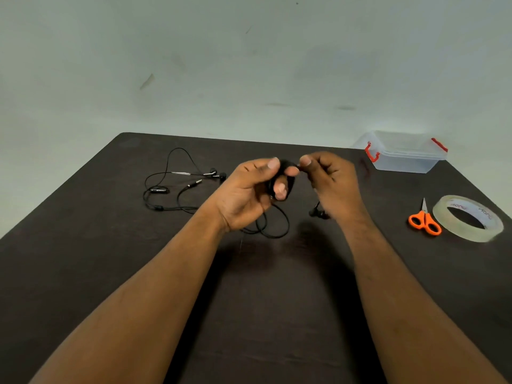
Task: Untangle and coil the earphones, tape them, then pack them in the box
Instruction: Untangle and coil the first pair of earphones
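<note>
l hand (250,187) wraps thin black earphone cord (282,184), r hand (329,176) pinches its end; coiling half done, clear tape roll (468,217) at 3 o'clock & lidded plastic box (401,159) unused

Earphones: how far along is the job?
Done: nothing finished. In hand: the left hand holds a partly wound coil; the right hand pinches its cord. Left: finish the coil, do the second earphones lying loose, then use the tape, scissors and box.
</note>
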Demonstrator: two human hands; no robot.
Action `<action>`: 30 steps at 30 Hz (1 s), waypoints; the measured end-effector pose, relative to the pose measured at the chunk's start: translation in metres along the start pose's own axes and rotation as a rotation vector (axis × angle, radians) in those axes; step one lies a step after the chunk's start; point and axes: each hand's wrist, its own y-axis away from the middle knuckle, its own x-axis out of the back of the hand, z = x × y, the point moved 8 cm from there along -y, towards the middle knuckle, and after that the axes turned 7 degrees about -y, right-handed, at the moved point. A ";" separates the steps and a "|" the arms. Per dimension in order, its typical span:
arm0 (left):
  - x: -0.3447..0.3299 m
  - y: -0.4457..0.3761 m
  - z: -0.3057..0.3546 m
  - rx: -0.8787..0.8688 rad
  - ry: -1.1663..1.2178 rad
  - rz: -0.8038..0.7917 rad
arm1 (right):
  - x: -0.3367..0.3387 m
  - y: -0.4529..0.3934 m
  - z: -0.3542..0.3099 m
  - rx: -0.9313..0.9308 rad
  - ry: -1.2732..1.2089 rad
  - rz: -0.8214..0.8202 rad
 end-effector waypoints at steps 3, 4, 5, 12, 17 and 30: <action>0.010 -0.002 0.010 -0.056 0.245 0.047 | -0.005 0.007 0.014 -0.063 -0.054 0.024; 0.015 -0.002 0.012 -0.071 0.319 0.070 | -0.010 0.009 0.015 -0.061 -0.054 0.007; 0.020 -0.001 0.013 -0.089 0.382 0.094 | -0.016 0.010 0.014 -0.052 -0.038 -0.019; 0.054 0.001 0.018 -0.226 0.332 0.350 | -0.066 0.023 0.009 0.075 0.278 -0.277; 0.057 0.001 0.015 -0.223 0.151 0.437 | -0.063 0.026 -0.017 0.427 0.724 -0.190; 0.052 0.000 0.000 -0.045 -0.445 0.455 | -0.054 0.035 -0.039 0.791 0.913 -0.012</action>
